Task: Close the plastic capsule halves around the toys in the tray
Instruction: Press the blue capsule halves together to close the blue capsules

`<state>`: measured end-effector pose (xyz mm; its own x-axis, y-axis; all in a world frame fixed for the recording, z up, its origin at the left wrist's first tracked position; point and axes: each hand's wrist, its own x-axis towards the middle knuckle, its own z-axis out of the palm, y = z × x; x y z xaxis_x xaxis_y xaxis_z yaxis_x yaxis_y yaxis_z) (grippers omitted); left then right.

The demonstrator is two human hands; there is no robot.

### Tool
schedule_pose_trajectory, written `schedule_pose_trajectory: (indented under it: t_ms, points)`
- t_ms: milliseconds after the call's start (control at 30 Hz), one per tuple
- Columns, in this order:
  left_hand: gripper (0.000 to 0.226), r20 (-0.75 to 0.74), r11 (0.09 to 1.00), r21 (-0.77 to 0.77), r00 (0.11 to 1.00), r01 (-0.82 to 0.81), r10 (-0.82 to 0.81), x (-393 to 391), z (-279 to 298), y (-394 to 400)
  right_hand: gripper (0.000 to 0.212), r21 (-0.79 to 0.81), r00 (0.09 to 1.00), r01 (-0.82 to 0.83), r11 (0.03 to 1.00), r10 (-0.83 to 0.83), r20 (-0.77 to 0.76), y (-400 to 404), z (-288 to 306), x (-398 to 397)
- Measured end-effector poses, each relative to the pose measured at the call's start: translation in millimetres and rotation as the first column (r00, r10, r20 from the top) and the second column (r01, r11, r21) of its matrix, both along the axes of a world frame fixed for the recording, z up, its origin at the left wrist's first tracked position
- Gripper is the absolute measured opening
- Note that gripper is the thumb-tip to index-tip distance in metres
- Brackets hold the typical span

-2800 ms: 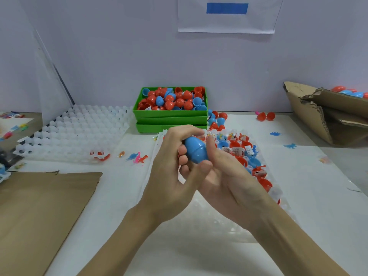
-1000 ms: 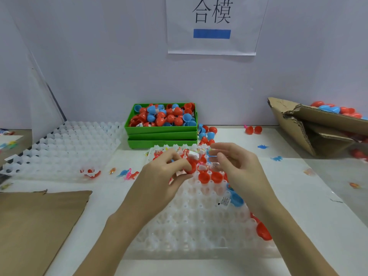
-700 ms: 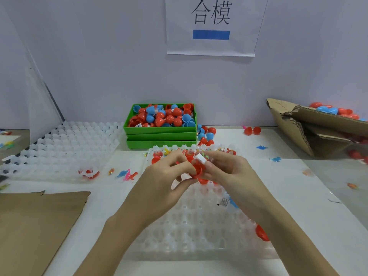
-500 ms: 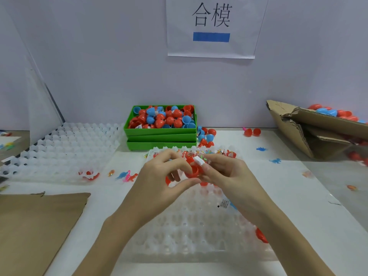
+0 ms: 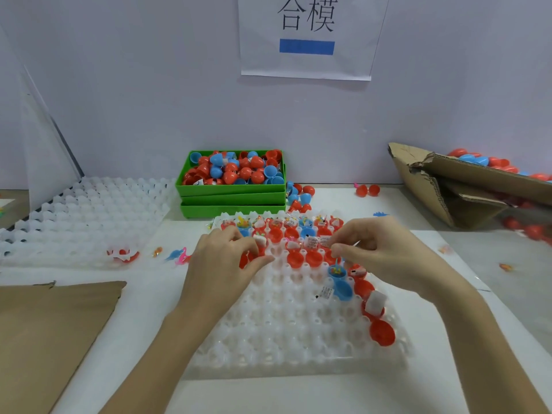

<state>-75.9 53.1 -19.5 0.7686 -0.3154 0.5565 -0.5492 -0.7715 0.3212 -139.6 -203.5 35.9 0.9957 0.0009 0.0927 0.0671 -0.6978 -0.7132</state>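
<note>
1. Our left hand (image 5: 222,261) curls around a red capsule half (image 5: 249,258) at the tray (image 5: 286,339), thumb and fingers pinching it, probably to keep its toy seated.
2. Our right hand (image 5: 385,252) pinches something small and pale over the filled row; what it is we cannot tell.
3. Open halves holding toys (image 5: 304,234) sit upright in the tray's far cells, which keep them ready for capping.
4. Spare halves fill the green bin (image 5: 233,189) just behind the tray on the worktop (image 5: 433,354), within easy reach.
</note>
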Motion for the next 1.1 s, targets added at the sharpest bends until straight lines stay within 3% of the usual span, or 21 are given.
schedule_pose_trajectory:
  t_ms: [233, 400, 567, 700, 800, 933, 1100]
  points:
    - [0.017, -0.037, 0.999, -0.042, 0.999, 0.023, -0.024, 1.1, -0.9, -1.5, 0.011, -0.232, 0.987, -0.089, 0.969, 0.056, -0.148, -3.3, -3.0, -1.8]
    - [0.017, -0.004, 0.997, -0.059, 0.999, 0.043, -0.043, -3.8, 4.8, -3.7, 0.017, -0.308, 0.997, 0.054, 0.95, -0.066, -0.028, -5.5, -1.9, -0.5]
    - [0.017, -0.021, 0.994, -0.033, 0.994, 0.106, -0.107, -10.5, 6.6, -7.3, 0.018, -0.344, 0.992, 0.076, 0.936, -0.105, -0.067, -10.4, -2.5, -2.3]
    - [0.014, -0.067, 0.958, -0.118, 0.96, 0.263, -0.272, -23.2, 10.1, -17.2, 0.018, -0.301, 0.992, 0.078, 0.951, -0.104, -0.072, -18.1, 2.5, -6.3]
    - [0.031, -0.124, 0.919, -0.144, 0.915, 0.366, -0.384, -41.7, 8.7, -37.9, 0.019, -0.313, 0.992, 0.024, 0.949, -0.061, -0.109, -17.8, 4.3, -8.3]
    - [0.043, -0.163, 0.951, -0.017, 0.938, 0.307, -0.306, -56.9, -6.1, -58.3, 0.007, -0.33, 0.988, -0.065, 0.942, 0.016, -0.151, -13.6, 3.4, -12.5]
    - [0.018, -0.243, 0.958, -0.164, 0.931, 0.237, -0.272, -59.6, -12.8, -61.6, 0.007, -0.367, 0.973, -0.166, 0.915, 0.092, -0.211, -5.0, -0.6, -13.8]
